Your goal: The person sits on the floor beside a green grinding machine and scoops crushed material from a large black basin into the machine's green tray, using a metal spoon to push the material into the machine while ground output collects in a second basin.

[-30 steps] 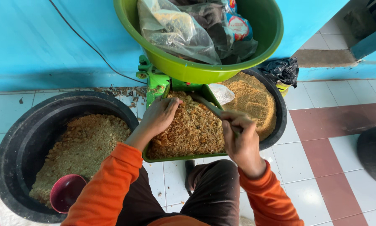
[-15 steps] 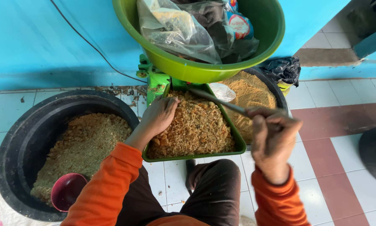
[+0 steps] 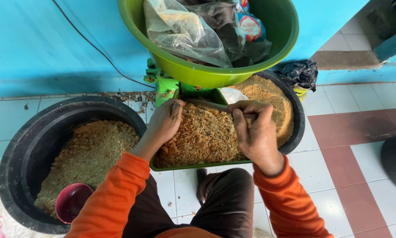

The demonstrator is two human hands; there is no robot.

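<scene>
My left hand (image 3: 165, 121) lies flat with open fingers on the brown crumbly feed (image 3: 202, 136) in the green tray (image 3: 193, 165), which stands on the tiled floor (image 3: 339, 176) just in front of my knees. My right hand (image 3: 255, 132) keeps a closed grip on a thin stick (image 3: 207, 104) lying across the far end of the tray. Left stands a black tub (image 3: 17, 158) with a red scoop (image 3: 72, 202); above hangs a green basin (image 3: 207, 75).

The green tray (image 3: 193, 166) sits on the tiled floor under the machine's spout, heaped with coarse brown crumbs (image 3: 202, 136). A thin stick (image 3: 207, 104), perhaps wooden, lies across the tray's far end, mostly level, its right end hidden in the fist.
</scene>
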